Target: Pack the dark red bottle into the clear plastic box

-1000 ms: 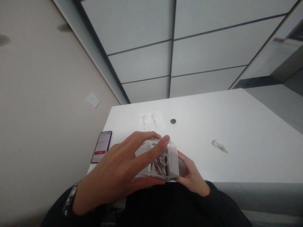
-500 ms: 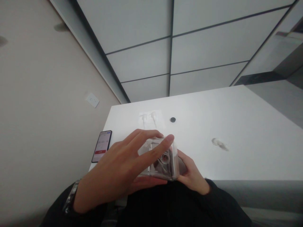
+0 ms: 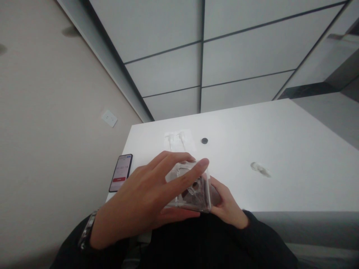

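Observation:
A clear plastic box-like case point(image 3: 200, 200) with a round hole in its near face is held low over the front edge of the table. My left hand point(image 3: 143, 192) is closed around it from the left, the thumb lying across the near face and the fingers over the top and underneath. Against its right side, my right hand point(image 3: 228, 205) is closed, gripping a dark greyish part point(image 3: 215, 196). I cannot tell whether that part belongs to the case. The left palm and the right fingertips are hidden.
On the white table point(image 3: 294, 149) lie a phone point(image 3: 121, 173) with a lit screen at the left, two white cotton-swab-like pieces on a pale sheet point(image 3: 189, 138), a small dark disc point(image 3: 204, 141) and a crumpled translucent scrap point(image 3: 260, 169). A wall point(image 3: 70, 130) borders the left side.
My left thumb tip has shifted slightly to the right across the case. The case is turned a little, and both hands keep their hold.

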